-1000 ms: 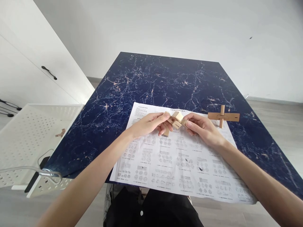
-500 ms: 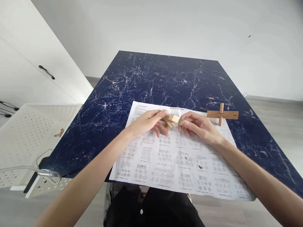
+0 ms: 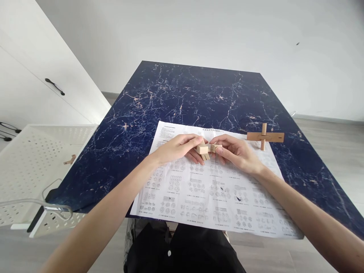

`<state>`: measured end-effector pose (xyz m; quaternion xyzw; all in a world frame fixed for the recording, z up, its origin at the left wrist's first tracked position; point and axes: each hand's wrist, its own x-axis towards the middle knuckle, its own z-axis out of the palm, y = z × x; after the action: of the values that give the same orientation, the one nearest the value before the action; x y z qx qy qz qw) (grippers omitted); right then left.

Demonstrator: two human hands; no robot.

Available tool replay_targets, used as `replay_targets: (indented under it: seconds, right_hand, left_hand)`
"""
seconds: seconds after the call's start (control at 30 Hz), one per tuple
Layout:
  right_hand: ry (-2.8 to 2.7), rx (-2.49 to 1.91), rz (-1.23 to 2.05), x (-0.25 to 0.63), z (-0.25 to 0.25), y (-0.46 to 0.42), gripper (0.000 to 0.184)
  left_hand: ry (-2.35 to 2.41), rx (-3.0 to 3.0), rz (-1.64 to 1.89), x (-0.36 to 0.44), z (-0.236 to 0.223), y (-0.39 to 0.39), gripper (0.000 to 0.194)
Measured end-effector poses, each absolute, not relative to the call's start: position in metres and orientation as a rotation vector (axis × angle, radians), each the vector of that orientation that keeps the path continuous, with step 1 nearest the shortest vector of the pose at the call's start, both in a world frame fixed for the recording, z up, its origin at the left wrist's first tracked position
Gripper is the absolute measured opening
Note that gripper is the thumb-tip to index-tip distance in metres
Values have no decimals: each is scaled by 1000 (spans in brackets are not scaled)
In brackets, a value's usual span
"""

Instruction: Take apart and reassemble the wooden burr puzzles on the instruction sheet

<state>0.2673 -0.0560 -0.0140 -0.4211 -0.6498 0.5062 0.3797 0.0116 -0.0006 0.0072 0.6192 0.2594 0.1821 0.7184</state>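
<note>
Over the upper part of a printed instruction sheet, my left hand is closed on small pale wooden puzzle blocks, one of them a piece with a dark slot pointing down. My right hand pinches another wooden puzzle block between thumb and fingers. This block's left end meets the pieces in my left hand; how they join is too small to tell. To the right of my right hand, a wooden cross, made of a flat slotted bar and an upright stick, lies partly over the sheet's edge.
The sheet lies on a dark blue marbled table. At the left stands a white perforated basket with a small wooden piece in it and a grey cable across it. Behind is a white cabinet.
The blocks have turned between my hands. The right-hand block has come against the left-hand pieces, closing the gap. My right hand has shifted slightly left.
</note>
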Motion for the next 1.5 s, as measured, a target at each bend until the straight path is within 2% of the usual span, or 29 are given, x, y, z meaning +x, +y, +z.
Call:
replay_targets:
  seconds: [0.97,1.2,1.5]
  right_hand:
    - [-1636,-1091,963,253,-18,-68,23]
    - [-1607,-1106,974,255,-16,-66,24]
    - [-1655,-1185,912,256,-14,-68,33]
  left_hand:
    - [597,1508,368,18,10,-9,48]
    - [444,1523,385,18,10,-12,32]
    - [483,1602,367,19,9,-15,29]
